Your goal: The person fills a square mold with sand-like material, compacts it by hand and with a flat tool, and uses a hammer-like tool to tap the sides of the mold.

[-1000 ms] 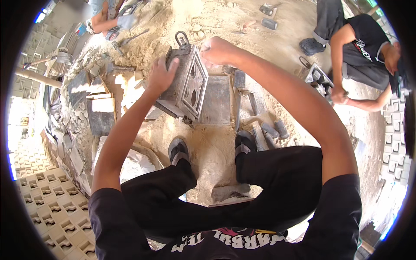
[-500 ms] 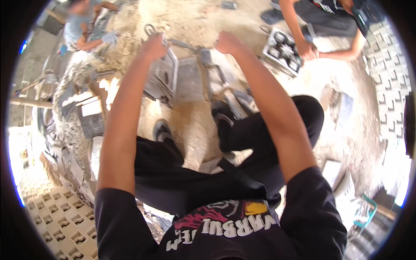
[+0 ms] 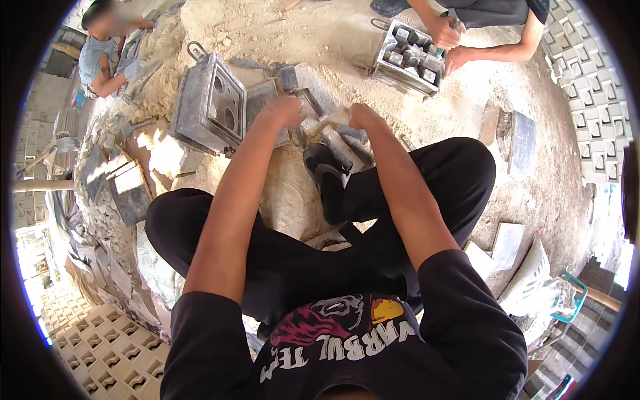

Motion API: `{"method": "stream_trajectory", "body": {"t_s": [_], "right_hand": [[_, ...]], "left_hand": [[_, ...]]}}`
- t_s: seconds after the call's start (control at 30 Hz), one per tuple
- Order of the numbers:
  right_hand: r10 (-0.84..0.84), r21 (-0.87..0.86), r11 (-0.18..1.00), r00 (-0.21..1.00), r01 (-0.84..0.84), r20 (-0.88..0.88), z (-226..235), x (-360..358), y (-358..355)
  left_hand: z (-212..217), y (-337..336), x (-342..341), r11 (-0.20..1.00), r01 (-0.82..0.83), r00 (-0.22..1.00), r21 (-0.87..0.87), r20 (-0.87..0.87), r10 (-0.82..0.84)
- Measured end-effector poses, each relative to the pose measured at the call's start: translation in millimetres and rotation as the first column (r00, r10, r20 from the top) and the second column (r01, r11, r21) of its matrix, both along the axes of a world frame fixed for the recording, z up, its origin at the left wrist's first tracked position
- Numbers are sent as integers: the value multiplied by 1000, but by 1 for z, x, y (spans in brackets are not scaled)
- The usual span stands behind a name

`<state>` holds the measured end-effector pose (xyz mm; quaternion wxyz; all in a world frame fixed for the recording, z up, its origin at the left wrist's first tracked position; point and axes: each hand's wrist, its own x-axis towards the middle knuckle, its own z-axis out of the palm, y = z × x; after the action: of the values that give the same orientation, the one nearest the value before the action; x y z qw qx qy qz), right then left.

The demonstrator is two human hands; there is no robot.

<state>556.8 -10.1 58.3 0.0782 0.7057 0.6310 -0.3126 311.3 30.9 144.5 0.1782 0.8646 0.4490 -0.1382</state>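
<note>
I sit on sandy ground with my legs in black trousers drawn up. A grey metal mould with round holes and a loop handle stands on its side, left of my hands. My left hand is curled over a flat grey plate leaning beside the mould; I cannot tell whether it grips anything. My right hand is closed on a pale wooden handle that points toward my left hand. Several dark metal pieces lie under both hands, next to my sandal.
Another person's hands work at a second compartmented mould at the top right. A third person crouches at the top left. Flat slabs lie to the right, a white plastic basket at lower right, and patterned blocks at lower left.
Both hands held the metal mould up a second ago. It now stands on its side at the left, and my hands have moved right onto the plate and the wooden handle.
</note>
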Motion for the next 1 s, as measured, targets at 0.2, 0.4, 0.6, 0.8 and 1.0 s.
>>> {"method": "stream_trajectory", "body": {"t_s": [0.2,0.4,0.6,0.8,1.0], "right_hand": [[51,133,990,998,-54,25,-23,-10,-20],[136,137,976,967,-168,215,-33,-21,-44],[41,148,987,984,-67,171,-43,-30,-33],[-408,378,774,857,508,-315,12,-49,-8],[-373,53,743,479,667,-795,14,-113,52]], "left_hand": [[16,-10,16,996,-32,999,-78,-30,30],[27,-23,19,989,-48,998,-138,21,51],[13,-3,-6,984,-95,970,-148,209,125],[68,49,-108,748,-608,606,267,764,220],[16,52,-213,453,-792,607,410,447,657]]}}
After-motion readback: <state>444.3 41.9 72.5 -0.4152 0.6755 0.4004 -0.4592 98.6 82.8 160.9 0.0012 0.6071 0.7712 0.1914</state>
